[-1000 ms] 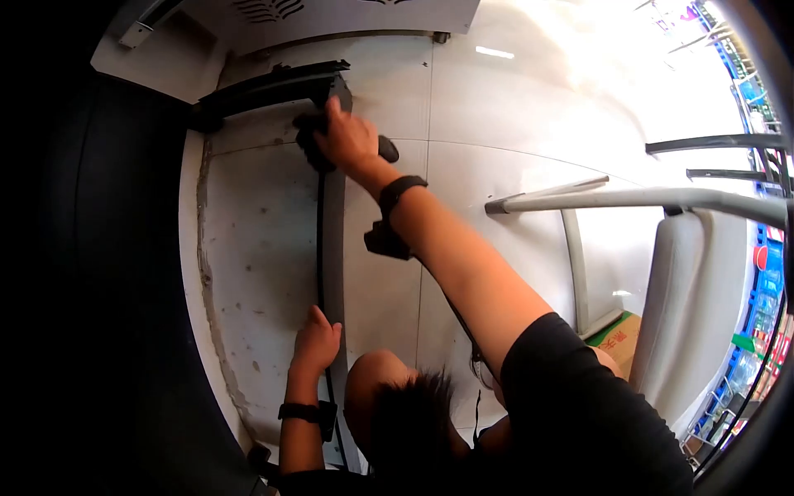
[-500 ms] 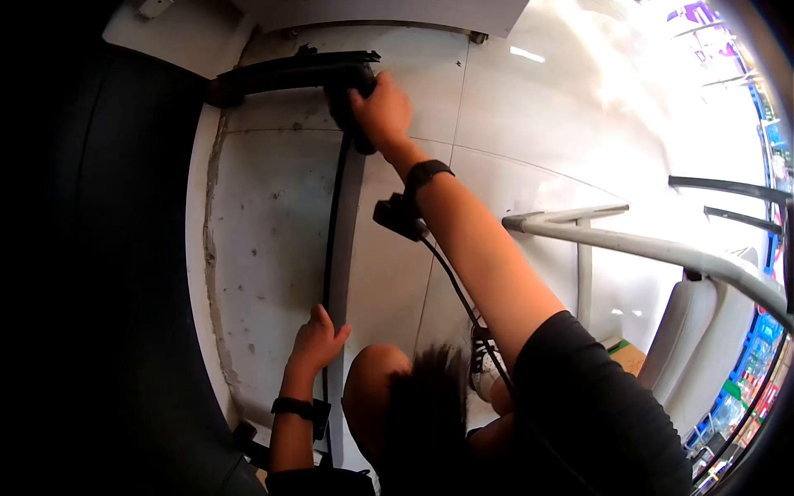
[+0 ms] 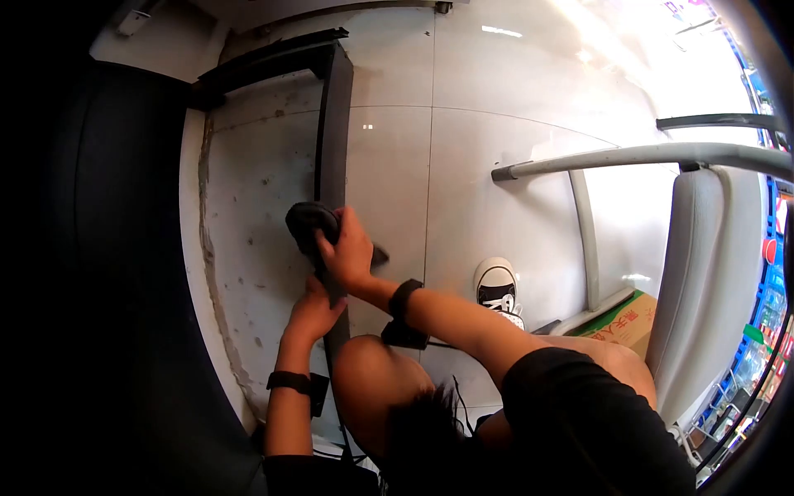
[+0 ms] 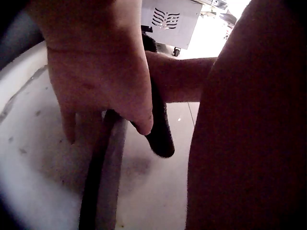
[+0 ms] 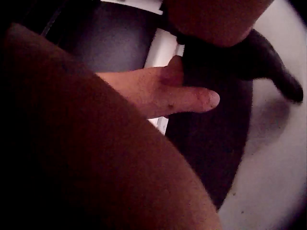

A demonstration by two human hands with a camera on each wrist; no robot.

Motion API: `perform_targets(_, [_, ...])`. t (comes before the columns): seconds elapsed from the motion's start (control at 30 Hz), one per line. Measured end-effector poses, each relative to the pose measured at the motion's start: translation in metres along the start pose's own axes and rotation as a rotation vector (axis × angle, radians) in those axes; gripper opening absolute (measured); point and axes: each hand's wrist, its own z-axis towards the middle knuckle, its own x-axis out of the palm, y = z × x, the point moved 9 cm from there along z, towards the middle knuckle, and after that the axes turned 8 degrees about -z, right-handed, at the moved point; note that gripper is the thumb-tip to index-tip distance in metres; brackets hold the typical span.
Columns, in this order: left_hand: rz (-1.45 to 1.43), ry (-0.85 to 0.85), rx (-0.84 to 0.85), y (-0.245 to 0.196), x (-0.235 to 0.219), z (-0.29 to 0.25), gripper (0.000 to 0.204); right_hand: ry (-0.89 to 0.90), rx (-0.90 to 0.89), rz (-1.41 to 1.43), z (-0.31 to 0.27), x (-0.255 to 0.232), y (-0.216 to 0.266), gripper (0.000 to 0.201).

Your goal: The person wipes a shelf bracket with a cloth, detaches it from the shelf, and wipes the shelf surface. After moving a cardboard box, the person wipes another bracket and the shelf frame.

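A dark, soft-looking cloth [image 3: 308, 223] lies over the black bar [image 3: 333, 149] in the head view, and the right hand [image 3: 350, 252] grips it. Just below, the left hand [image 3: 313, 312] is beside the bar, close to the cloth's lower part; whether they touch is unclear. From the left wrist view, the left hand [image 4: 98, 76] hangs over the bar [image 4: 108, 177] with relaxed fingers, and the cloth [image 4: 163, 132] hangs beyond its thumb side. In the right wrist view, the left hand [image 5: 158, 91] points toward the cloth [image 5: 268, 57], under the right hand [image 5: 211, 21].
A black panel [image 3: 124, 248] stands at the left. White floor tiles [image 3: 385, 182] lie right of the bar. Farther right are a metal-legged chair [image 3: 703, 273], a cardboard box [image 3: 633, 322] and a shoe [image 3: 496, 281]. The person's knee [image 3: 372, 376] is close to the left hand.
The right hand has moved from the bar's far end back toward the person with the cloth, stopping beside the left hand. The left hand has shifted slightly; its raised thumb is lowered.
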Motion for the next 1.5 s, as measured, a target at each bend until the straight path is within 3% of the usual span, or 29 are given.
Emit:
perform_targets(0.1, [0.004, 0.001, -0.018, 0.015, 0.011, 0.006, 0.080, -0.051, 0.096, 0.056, 0.026, 0.000, 0.002, 0.035])
perform_targets(0.2, [0.103, -0.147, 0.077, 0.014, 0.010, 0.010, 0.077, -0.083, 0.134, 0.144, 0.105, -0.008, 0.015, 0.036])
perform_targets(0.37, [0.027, -0.012, 0.009, 0.010, 0.008, 0.009, 0.078, -0.144, 0.093, 0.168, 0.221, -0.019, 0.042, 0.042])
perform_targets(0.43, [0.027, 0.062, -0.059, 0.003, 0.007, 0.008, 0.085, -0.145, 0.315, 0.206, 0.245, -0.013, 0.026, 0.038])
perform_targets(0.47, [0.011, 0.134, -0.134, 0.007, 0.009, 0.005, 0.093, -0.155, 0.329, 0.220, 0.259, -0.008, 0.019, 0.038])
perform_targets(0.5, [0.032, -0.010, -0.019, 0.017, 0.012, 0.011, 0.073, -0.201, 0.298, 0.256, 0.270, -0.006, 0.013, 0.039])
perform_targets(0.53, [0.048, -0.003, -0.021, 0.014, 0.008, 0.008, 0.073, -0.248, 0.265, 0.290, 0.279, -0.002, 0.005, 0.040])
perform_targets(0.6, [0.057, 0.077, -0.093, 0.006, 0.005, 0.005, 0.069, -0.255, 0.291, 0.206, 0.279, 0.002, -0.006, 0.040])
perform_targets(0.67, [0.083, 0.043, -0.027, 0.011, 0.009, 0.007, 0.061, -0.306, 0.324, 0.041, 0.264, 0.006, -0.017, 0.038])
perform_targets(0.73, [0.091, 0.006, -0.062, 0.015, 0.009, 0.008, 0.055, -0.218, 0.419, -0.078, 0.249, 0.012, -0.030, 0.040])
perform_targets(0.87, [0.021, 0.031, -0.125, 0.010, 0.008, 0.006, 0.057, -0.139, 0.399, -0.200, 0.247, 0.002, -0.029, 0.040])
perform_targets(0.93, [0.040, 0.009, -0.125, 0.022, 0.010, 0.006, 0.055, -0.183, 0.218, -0.069, 0.250, -0.001, -0.013, 0.036])
perform_targets(0.97, [0.042, -0.016, -0.090, 0.022, 0.010, 0.006, 0.054, -0.302, 0.086, 0.081, 0.246, -0.016, 0.008, 0.029])
perform_targets(1.07, [0.016, 0.007, -0.107, 0.014, 0.014, 0.005, 0.054, -0.327, -0.023, -0.008, 0.262, -0.030, 0.044, 0.030])
perform_targets(1.2, [0.015, -0.001, -0.053, 0.013, 0.009, 0.008, 0.053, -0.106, 0.179, -0.127, 0.305, 0.006, -0.017, 0.028])
perform_targets(1.27, [-0.005, -0.017, -0.033, 0.004, 0.003, 0.001, 0.052, -0.102, 0.173, -0.152, 0.297, 0.007, -0.025, 0.025])
perform_targets(1.33, [-0.014, 0.050, -0.189, 0.005, 0.003, 0.003, 0.050, -0.016, 0.089, -0.250, 0.295, 0.010, -0.023, 0.024])
perform_targets(1.4, [-0.001, 0.048, -0.188, 0.003, 0.005, 0.002, 0.050, -0.122, 0.025, -0.269, 0.264, 0.012, -0.030, 0.024])
perform_targets(1.47, [0.016, 0.041, -0.190, 0.008, 0.005, 0.004, 0.051, -0.038, 0.093, -0.257, 0.220, 0.014, -0.038, 0.020])
perform_targets(1.5, [0.030, 0.042, -0.193, 0.010, 0.006, 0.006, 0.052, -0.077, 0.056, -0.265, 0.195, 0.015, -0.042, 0.019])
